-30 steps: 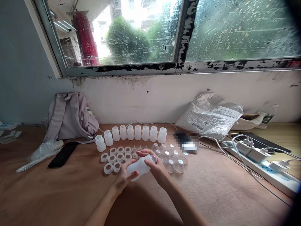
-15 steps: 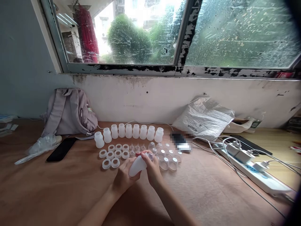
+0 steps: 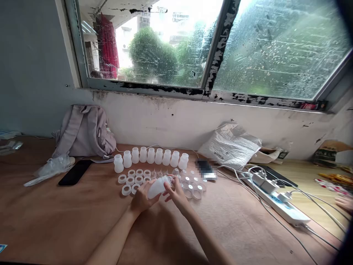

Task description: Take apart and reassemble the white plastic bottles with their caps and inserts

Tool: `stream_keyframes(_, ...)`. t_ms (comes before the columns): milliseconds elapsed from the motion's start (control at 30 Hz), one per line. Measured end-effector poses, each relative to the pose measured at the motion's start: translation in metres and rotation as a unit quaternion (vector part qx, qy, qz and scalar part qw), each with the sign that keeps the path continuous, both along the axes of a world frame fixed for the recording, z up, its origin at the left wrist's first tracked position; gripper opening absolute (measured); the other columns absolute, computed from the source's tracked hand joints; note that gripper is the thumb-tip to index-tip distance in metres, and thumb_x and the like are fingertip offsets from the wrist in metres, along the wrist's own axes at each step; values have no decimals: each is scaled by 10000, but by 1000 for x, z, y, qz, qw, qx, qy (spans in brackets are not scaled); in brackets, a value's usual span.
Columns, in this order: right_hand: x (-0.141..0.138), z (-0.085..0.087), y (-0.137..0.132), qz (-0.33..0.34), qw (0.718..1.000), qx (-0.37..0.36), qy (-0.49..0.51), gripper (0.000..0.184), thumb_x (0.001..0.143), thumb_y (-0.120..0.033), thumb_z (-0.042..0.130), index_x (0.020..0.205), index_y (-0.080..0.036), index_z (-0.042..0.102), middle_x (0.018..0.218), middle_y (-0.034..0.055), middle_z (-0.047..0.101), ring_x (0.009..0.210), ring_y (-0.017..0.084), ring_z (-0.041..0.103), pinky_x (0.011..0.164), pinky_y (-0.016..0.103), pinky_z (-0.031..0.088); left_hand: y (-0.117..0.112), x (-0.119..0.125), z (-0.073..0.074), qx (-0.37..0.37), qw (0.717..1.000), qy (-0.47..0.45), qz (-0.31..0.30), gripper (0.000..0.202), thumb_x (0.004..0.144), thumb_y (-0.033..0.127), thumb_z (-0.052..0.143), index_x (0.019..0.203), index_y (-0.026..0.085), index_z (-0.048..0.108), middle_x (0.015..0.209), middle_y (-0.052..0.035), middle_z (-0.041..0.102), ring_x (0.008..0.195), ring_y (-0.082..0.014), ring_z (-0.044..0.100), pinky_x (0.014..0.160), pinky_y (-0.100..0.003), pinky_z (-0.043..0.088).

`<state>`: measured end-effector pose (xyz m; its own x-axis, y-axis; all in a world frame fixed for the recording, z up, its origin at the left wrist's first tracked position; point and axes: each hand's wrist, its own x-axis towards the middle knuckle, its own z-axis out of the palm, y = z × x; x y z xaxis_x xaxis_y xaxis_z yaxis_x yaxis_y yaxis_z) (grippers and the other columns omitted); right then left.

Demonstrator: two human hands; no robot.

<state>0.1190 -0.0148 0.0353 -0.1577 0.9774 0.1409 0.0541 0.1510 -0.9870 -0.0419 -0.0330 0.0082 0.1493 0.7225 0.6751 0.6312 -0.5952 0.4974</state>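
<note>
Spread wider than half a second ago, the right hand's [image 3: 177,193] fingers loosen around the bottle's top end; whether they touch it, I cannot tell. Folded around its body, the left hand [image 3: 142,197] grips the bottle [image 3: 156,188], tilted above the table [image 3: 82,224]. Its top end is partly hidden by the right fingers. Close by sit frosted plastic rings [image 3: 121,179] and clear domes [image 3: 197,194], some domes overlapping and hard to separate. Behind them stand nine waisted, cloudy bottles [image 3: 150,156]. Farther out, a crinkled silvery bag [image 3: 233,145] carries dark print, too small to read.
</note>
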Motion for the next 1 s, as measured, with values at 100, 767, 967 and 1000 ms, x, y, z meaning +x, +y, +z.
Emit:
stream_keyframes(100,23,-8,4,-60,989,95,-101,429,663,-452,562,1014,-214,499,1020,74,549,457,89,476,376,236,397,1,-5,1,-3,999,-18,41,361,737,295,518,1083,196,485,952,-73,601,906,-203,566,759,-336,472)
stream_keyframes(767,18,-6,28,-207,929,228,-204,265,801,-398,400,891,-187,532,779,39,534,541,124,465,550,266,387,8,-11,-2,-7,997,-42,70,409,724,306,538,1103,197,430,1050,-61,572,955,-191,545,804,-333,457)
stream_keyframes(967,15,-33,26,-184,899,237,-318,211,785,-357,410,762,-196,543,828,45,521,669,149,519,561,251,376,12,-10,-3,-3,997,-20,75,401,724,342,536,1086,198,442,1020,-71,583,933,-197,554,792,-330,463)
stream_keyframes(1000,15,-37,26,-173,900,226,-329,195,777,-349,417,750,-202,541,832,40,520,681,150,525,554,247,374,12,-10,-3,0,997,-15,77,400,724,342,536,1085,198,444,1014,-69,586,929,-197,557,787,-326,466)
